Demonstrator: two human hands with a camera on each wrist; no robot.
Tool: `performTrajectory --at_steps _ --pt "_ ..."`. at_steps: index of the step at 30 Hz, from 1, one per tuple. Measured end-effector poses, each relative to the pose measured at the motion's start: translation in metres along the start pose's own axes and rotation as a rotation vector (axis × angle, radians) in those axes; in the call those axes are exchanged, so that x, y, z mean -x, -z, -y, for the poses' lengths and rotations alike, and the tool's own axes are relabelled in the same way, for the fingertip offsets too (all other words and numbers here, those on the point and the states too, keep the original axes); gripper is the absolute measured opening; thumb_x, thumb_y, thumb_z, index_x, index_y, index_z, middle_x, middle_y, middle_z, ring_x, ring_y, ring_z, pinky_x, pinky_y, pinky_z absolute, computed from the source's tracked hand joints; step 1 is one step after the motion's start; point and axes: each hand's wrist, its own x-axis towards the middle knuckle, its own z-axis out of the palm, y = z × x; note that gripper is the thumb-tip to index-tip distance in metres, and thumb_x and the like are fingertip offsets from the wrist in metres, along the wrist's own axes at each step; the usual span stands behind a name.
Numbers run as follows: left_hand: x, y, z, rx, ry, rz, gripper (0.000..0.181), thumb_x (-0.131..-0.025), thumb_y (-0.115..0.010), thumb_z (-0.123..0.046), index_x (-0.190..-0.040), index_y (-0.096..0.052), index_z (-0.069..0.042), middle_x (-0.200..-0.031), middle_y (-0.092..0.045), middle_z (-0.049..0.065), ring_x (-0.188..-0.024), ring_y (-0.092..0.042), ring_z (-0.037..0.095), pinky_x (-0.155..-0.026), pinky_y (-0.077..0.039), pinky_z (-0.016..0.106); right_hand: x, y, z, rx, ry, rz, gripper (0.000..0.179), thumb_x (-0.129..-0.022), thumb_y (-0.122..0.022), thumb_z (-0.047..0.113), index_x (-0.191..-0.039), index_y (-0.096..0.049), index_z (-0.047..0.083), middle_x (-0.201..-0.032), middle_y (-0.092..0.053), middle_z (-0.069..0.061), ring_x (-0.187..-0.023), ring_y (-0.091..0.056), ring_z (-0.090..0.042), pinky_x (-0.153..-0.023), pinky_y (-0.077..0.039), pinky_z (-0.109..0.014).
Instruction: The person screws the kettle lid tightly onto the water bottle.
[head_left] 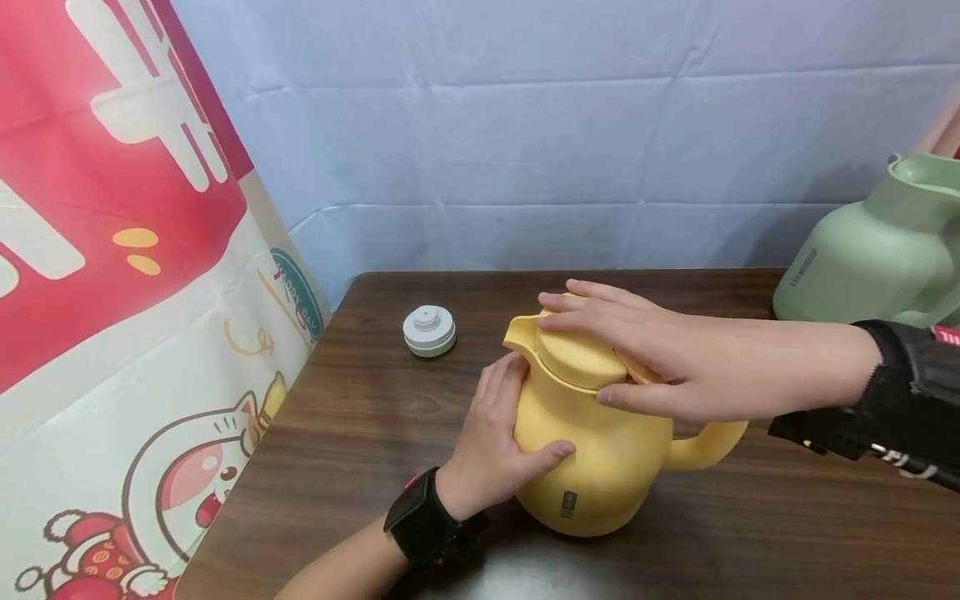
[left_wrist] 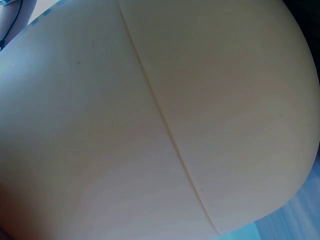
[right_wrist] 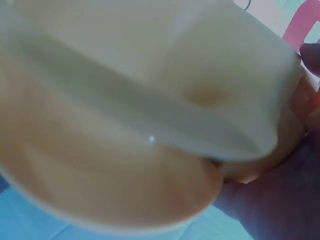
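Observation:
A yellow insulated jug (head_left: 600, 454) stands upright on the table, its spout pointing left and its handle (head_left: 708, 446) to the right. My left hand (head_left: 491, 442) holds the jug's left side, with the thumb across the front and the fingers round behind. Over the yellow lid (head_left: 577, 358) at the jug's mouth, my right hand (head_left: 645, 350) grips with fingers across the top and thumb at the near rim. The jug's pale wall (left_wrist: 165, 115) with a thin seam fills the left wrist view. In the right wrist view, my right hand (right_wrist: 280, 200) shows beside blurred pale surfaces.
A small round white stopper (head_left: 429, 331) lies on the dark wooden table (head_left: 360, 417) to the left of the jug. At the back right stands a green jug (head_left: 862, 258) without a visible lid. Pale blue cloth hangs behind, and a printed cloth on the left.

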Motion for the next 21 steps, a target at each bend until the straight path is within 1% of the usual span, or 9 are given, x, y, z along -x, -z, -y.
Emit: performTrajectory --at_steps 5,8,14,17,21 --pt "0.0000 0.0004 -0.0003 0.006 0.001 0.001 0.085 -0.085 -0.039 -0.073 -0.144 -0.032 -0.012 -0.137 -0.041 0.004 -0.116 -0.040 0.021 -0.095 -0.035 0.037 0.0010 -0.0033 -0.0017 0.020 0.048 -0.030 0.070 -0.093 -0.059 0.040 -0.151 -0.021 0.027 -0.156 -0.012 0.008 -0.144 -0.003 -0.019 -0.110 -0.020 -0.045" --pt "0.0001 0.0007 -0.0007 0.004 0.001 0.000 0.086 -0.085 -0.039 -0.073 -0.144 -0.032 -0.011 -0.137 -0.041 0.005 -0.116 -0.040 0.021 -0.095 -0.035 0.037 0.0011 -0.0051 -0.0022 0.029 0.071 -0.050 0.072 -0.092 -0.061 0.039 -0.151 -0.022 0.026 -0.157 -0.012 0.007 -0.144 -0.004 -0.020 -0.110 -0.021 -0.044" --pt "0.0000 0.0014 -0.0010 -0.001 -0.004 -0.005 0.085 -0.085 -0.039 -0.073 -0.144 -0.032 -0.012 -0.137 -0.042 0.005 -0.116 -0.041 0.021 -0.095 -0.035 0.037 0.0021 -0.0033 -0.0021 0.032 0.069 -0.048 0.074 -0.090 -0.063 0.040 -0.151 -0.021 0.027 -0.157 -0.012 0.008 -0.144 -0.004 -0.019 -0.110 -0.022 -0.045" --pt "0.0001 0.0017 -0.0015 0.005 -0.005 -0.003 0.085 -0.085 -0.039 -0.073 -0.144 -0.032 -0.012 -0.137 -0.042 0.004 -0.116 -0.040 0.021 -0.095 -0.035 0.037 0.0041 -0.0002 -0.0030 0.024 0.060 -0.024 0.077 -0.089 -0.063 0.043 -0.151 -0.020 0.028 -0.157 -0.011 0.008 -0.144 -0.005 -0.018 -0.111 -0.020 -0.038" --pt "0.0009 0.0018 -0.0016 0.009 -0.006 -0.003 0.085 -0.085 -0.039 -0.073 -0.143 -0.033 -0.012 -0.136 -0.042 0.004 -0.116 -0.040 0.021 -0.095 -0.035 0.037 0.0071 0.0033 -0.0041 0.023 0.063 0.001 0.084 -0.087 -0.064 0.046 -0.153 -0.015 0.027 -0.157 -0.009 0.008 -0.144 -0.005 -0.018 -0.110 -0.013 -0.022"
